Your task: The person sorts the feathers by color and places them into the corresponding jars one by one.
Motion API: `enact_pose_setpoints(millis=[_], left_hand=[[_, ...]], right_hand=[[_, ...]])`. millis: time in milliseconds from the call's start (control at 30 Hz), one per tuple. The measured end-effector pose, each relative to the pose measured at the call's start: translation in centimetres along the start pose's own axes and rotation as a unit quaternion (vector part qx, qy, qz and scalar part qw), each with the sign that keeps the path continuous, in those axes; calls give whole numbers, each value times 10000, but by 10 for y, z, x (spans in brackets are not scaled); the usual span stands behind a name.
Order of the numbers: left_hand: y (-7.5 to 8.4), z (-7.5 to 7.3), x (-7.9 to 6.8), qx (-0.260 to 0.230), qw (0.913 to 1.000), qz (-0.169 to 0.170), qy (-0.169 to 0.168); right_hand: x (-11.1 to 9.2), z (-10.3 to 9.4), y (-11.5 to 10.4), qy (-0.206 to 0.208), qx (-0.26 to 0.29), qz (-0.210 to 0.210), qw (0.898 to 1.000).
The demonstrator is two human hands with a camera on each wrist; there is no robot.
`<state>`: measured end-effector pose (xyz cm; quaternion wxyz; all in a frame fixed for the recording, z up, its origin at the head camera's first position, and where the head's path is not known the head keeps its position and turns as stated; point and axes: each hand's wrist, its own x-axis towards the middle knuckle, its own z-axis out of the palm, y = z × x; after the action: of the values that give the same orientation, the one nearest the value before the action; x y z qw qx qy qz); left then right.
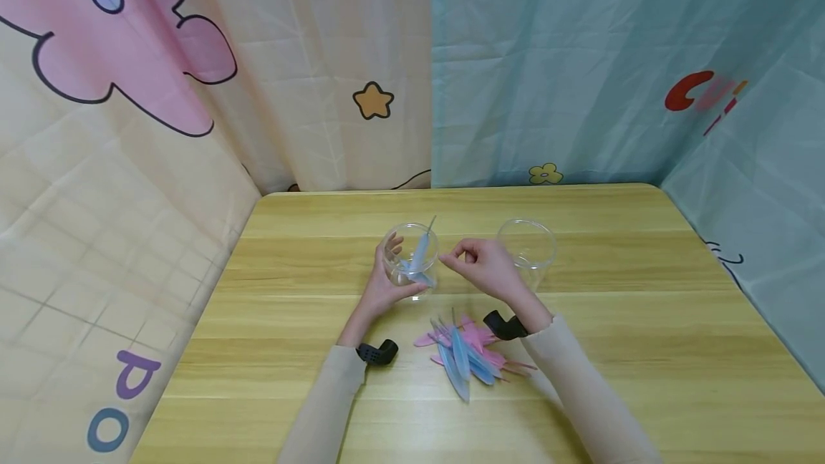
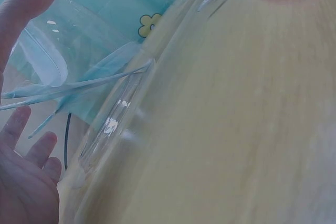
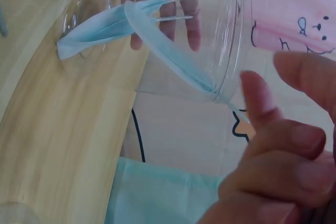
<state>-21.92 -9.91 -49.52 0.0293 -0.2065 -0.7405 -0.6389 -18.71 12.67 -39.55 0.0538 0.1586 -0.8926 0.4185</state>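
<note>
My left hand (image 1: pixel 387 281) holds a clear plastic cup (image 1: pixel 412 291), thumb on its near side and fingers round the far side. Several blue leaf-shaped pieces (image 3: pixel 97 30) with thin stems lie inside the cup; one (image 1: pixel 420 253) leans with its stem above the rim. Just right of that rim is my right hand (image 1: pixel 483 263), nothing between its thumb and forefinger, which stand apart in the right wrist view, its other fingers bent. A loose pile of blue leaf-shaped pieces (image 1: pixel 459 356) and pink ones (image 1: pixel 477 337) lies on the wooden table, nearer me.
A second clear cup (image 1: pixel 528 263) stands on the table (image 1: pixel 309 321) behind my right hand, partly hidden by it. Printed curtains (image 1: pixel 361 34) hang along the table's back and sides. Black wrist cameras (image 1: pixel 379 353) sit on both wrists.
</note>
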Motion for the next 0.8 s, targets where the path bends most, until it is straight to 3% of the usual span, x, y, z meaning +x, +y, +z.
enact_pose_setpoints(millis=[167,400,567,800], left_hand=[[-1,0,0,12,10000,24,4],[0,0,-1,77,10000,9,-12],[0,0,0,70,10000,14,3],[1,0,0,126,9999,12,22]], right_hand=[[-7,0,3,-1170,-934,45,9887],[-15,9,16,-2433,-1181,475,9616],[-18,19,19,-2553,-1251,749,9558],[-21,30,22,-2441,-1719,765,9513]])
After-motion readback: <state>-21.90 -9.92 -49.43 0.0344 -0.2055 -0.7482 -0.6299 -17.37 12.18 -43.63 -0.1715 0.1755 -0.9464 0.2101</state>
